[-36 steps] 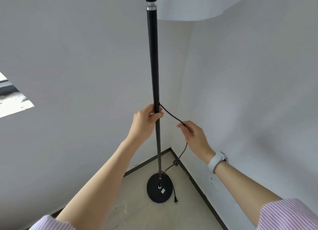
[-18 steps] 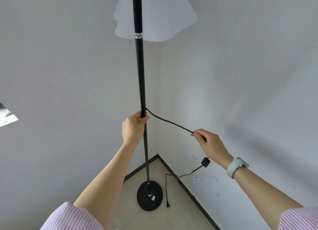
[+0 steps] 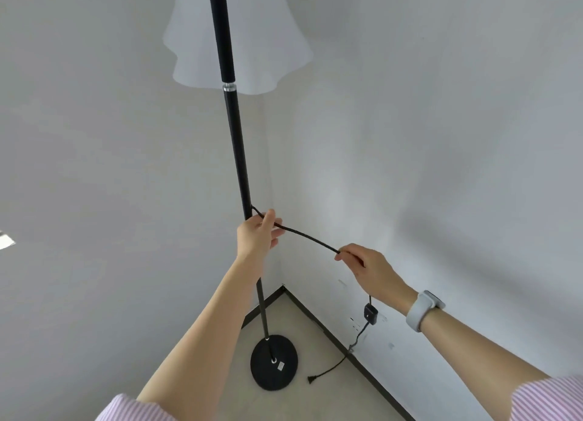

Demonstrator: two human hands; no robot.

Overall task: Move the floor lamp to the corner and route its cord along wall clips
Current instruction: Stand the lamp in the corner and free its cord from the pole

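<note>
The floor lamp stands in the room corner: black pole (image 3: 235, 143), white fluted shade (image 3: 268, 35) at the top, round black base (image 3: 273, 362) on the floor. A black cord (image 3: 307, 236) leaves the pole at mid height. My left hand (image 3: 257, 236) is at the pole where the cord comes off, fingers loosening around pole and cord. My right hand (image 3: 370, 271) pinches the cord farther right, holding it stretched. Below that hand the cord hangs with its inline switch (image 3: 370, 311), and its plug (image 3: 311, 379) lies on the floor.
Two grey walls meet behind the lamp, with a dark baseboard (image 3: 347, 345) along the floor. Small clear wall clips (image 3: 342, 283) and marks dot the right wall low down. The floor (image 3: 303, 401) is pale beige. A bright opening (image 3: 6, 241) shows at far left.
My right hand has drawn the cord out to the right, away from the pole. The view tilted up, bringing the shade into sight. The switch and plug have swung right along the wall.
</note>
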